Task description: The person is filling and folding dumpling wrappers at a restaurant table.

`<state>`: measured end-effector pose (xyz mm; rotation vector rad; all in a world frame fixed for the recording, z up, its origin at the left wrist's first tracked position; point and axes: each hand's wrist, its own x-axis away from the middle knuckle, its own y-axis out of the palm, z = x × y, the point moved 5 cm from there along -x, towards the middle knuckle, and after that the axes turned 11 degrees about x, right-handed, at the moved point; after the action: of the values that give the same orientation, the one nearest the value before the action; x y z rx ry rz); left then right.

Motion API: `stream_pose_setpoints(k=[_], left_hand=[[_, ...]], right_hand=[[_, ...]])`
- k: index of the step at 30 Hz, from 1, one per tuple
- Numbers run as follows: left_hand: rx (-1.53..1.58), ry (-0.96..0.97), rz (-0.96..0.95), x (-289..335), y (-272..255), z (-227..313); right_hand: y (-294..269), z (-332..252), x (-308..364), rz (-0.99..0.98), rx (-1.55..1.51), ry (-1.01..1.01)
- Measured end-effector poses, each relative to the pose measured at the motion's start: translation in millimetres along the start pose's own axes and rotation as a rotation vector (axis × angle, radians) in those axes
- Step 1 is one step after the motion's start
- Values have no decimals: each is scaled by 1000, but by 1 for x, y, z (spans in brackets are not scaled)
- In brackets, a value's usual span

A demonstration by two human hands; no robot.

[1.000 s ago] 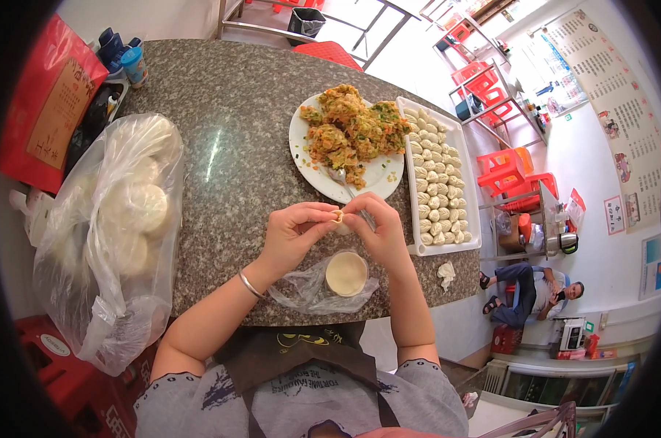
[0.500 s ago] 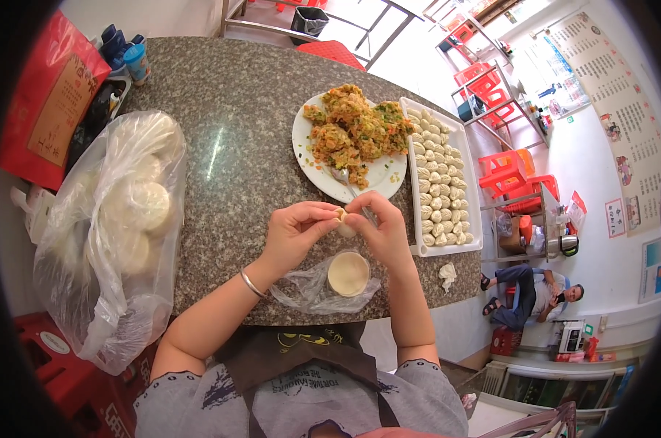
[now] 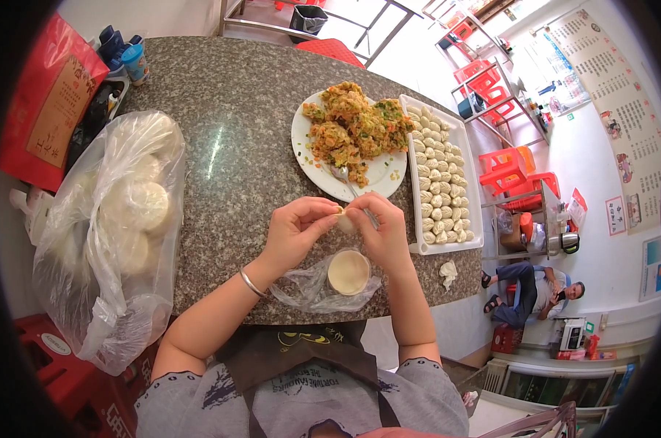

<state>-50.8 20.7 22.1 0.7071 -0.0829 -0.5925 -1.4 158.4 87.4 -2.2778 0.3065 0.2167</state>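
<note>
Between my two hands is a small pale dumpling (image 3: 345, 223), pinched at its upper edge by fingers and thumbs. My left hand (image 3: 300, 226), with a silver bangle on its wrist, grips the left end. My right hand (image 3: 380, 225) closes on the right end; a spoon (image 3: 347, 179) handle passes beside its fingers. Just below lies a stack of round dough wrappers (image 3: 348, 272) on a crumpled clear plastic bag (image 3: 308, 286). Beyond my hands, a white plate (image 3: 308, 162) bears a mound of orange-and-green filling (image 3: 359, 124). Pleated dumplings (image 3: 438, 179) fill a white tray (image 3: 470, 208) at right.
A large clear bag of round wrappers (image 3: 137, 219) sits at the left table edge, near a red paper bag (image 3: 53, 95) and a blue cup (image 3: 135, 64). A crumpled tissue (image 3: 448, 274) lies below the tray. A seated person (image 3: 535, 292) is across the room.
My fingers have shifted slightly along the dumpling's edge, the right hand moving a little. The plate, tray and wrappers stay where they were.
</note>
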Motion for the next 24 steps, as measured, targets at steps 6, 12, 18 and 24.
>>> stream_pose_setpoints(k=[6,12,18,24], left_hand=[[-42,57,-70,1,0,-1],[-51,49,-15,2,0,0],[6,-9,-15,0,0,0],[-53,24,-63,0,-2,-1]], right_hand=[[1,-6,-3,-63,-65,27],[5,-6,2,-14,-15,-40],[2,-5,1,-6,22,-9],[2,-4,-3,-90,-20,1]])
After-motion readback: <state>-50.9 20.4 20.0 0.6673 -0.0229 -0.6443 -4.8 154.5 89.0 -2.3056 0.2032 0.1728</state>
